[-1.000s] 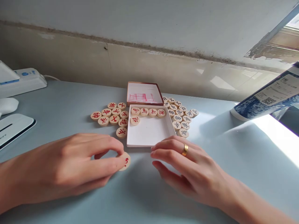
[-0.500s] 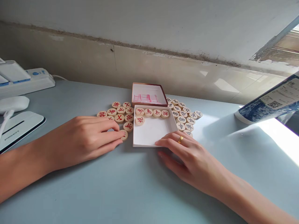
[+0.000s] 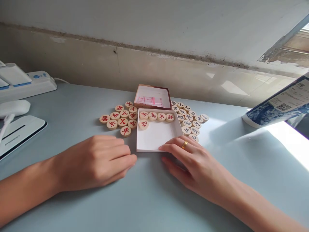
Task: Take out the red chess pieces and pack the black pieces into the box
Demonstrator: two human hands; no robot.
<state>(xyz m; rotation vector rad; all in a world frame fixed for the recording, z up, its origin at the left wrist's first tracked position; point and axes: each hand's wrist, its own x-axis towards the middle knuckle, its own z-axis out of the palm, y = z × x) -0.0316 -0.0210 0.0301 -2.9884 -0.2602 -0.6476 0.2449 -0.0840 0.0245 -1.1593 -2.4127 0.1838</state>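
Observation:
My left hand point(image 3: 101, 161) rests on the table with its fingers curled under, left of the white box tray's front corner. Whatever is in those fingers, if anything, is hidden. My right hand point(image 3: 190, 158), with a gold ring, holds the front right corner of the white box tray point(image 3: 156, 141), fingers over the rim and thumb in front. In the tray lie several red xiangqi pieces point(image 3: 153, 116) along the back and left. More red-marked xiangqi pieces point(image 3: 123, 122) lie grouped on the table left of it, and black-marked xiangqi pieces point(image 3: 187, 124) on its right.
Behind the tray stands the box lid point(image 3: 154, 96) with pink scribbles inside. A blue patterned cylinder point(image 3: 277, 103) leans in from the right. At left are a white power strip point(image 3: 43, 80) and a white flat device point(image 3: 21, 135). The wall point(image 3: 149, 64) bounds the back.
My left hand has drawn back toward me and curled, away from the near red pieces. Some red pieces have shifted in their group. My right hand stays on the tray.

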